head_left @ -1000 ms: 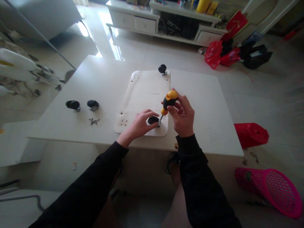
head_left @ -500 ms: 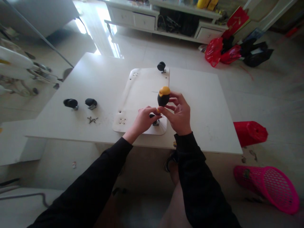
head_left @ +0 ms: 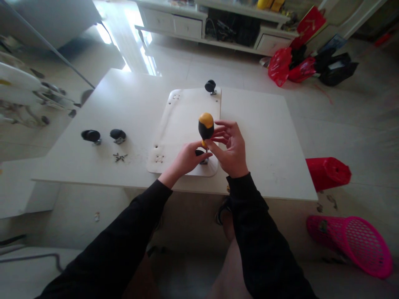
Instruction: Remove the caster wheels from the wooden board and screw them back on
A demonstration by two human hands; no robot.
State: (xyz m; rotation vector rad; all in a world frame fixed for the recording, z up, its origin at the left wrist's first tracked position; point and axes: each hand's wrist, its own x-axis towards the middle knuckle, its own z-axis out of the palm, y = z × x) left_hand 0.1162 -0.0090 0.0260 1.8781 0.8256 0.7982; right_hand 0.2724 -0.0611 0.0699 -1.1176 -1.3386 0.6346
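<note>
A screwdriver [head_left: 206,126] with a yellow and black handle stands nearly upright over a caster wheel [head_left: 200,153] at the near right corner of a white board [head_left: 183,124]. My right hand [head_left: 232,149] pinches the lower part of its handle, thumb in front and the other fingers loosely curled. With thumb and forefinger, my left hand [head_left: 187,159] grips around the caster, close to the screwdriver's shaft. The tip and any screw under it are hidden. Another caster [head_left: 210,86] stands on the board's far right corner. Screw holes [head_left: 159,158] show at the near left corner.
Two loose casters, one farther left [head_left: 90,136] and one nearer the board [head_left: 117,135], lie on the white table [head_left: 264,137]. Several screws [head_left: 119,157] are piled close by. A red bin [head_left: 328,172] and a pink basket [head_left: 352,245] are on the floor at right.
The screwdriver's handle has tipped to the left and is turned a little. My right fingers have opened slightly away from the handle, while my left hand stays at the caster.
</note>
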